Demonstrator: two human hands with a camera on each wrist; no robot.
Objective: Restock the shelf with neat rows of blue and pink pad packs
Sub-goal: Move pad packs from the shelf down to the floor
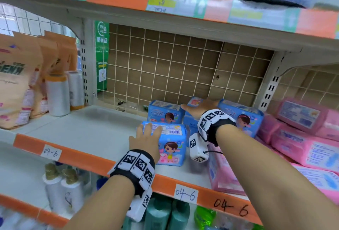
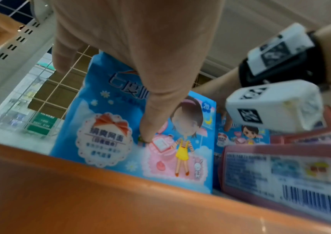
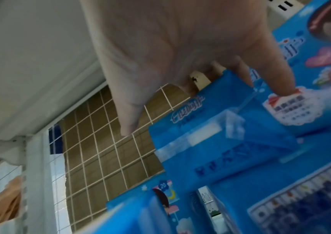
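Note:
On the shelf (image 1: 91, 130) a blue pad pack (image 1: 170, 149) stands at the front. My left hand (image 1: 151, 131) grips it, fingers on its top and the thumb (image 2: 146, 136) on its printed front (image 2: 110, 134). Behind it stand two more blue packs, one left (image 1: 165, 113) and one right (image 1: 242, 117). Between them sits a third blue pack (image 1: 190, 121). My right hand (image 1: 198, 109) reaches over this pack (image 3: 220, 150), fingers hooked behind its top edge, thumb (image 3: 128, 125) sticking out free. Pink packs (image 1: 300, 138) are piled to the right.
Brown bags (image 1: 16, 83) and white rolls (image 1: 58, 95) stand at the shelf's left end. A wire grid (image 1: 174, 68) closes the back, and the upper shelf (image 1: 165, 27) hangs low overhead. Bare board lies left of the blue packs. Bottles (image 1: 62, 189) fill the shelf below.

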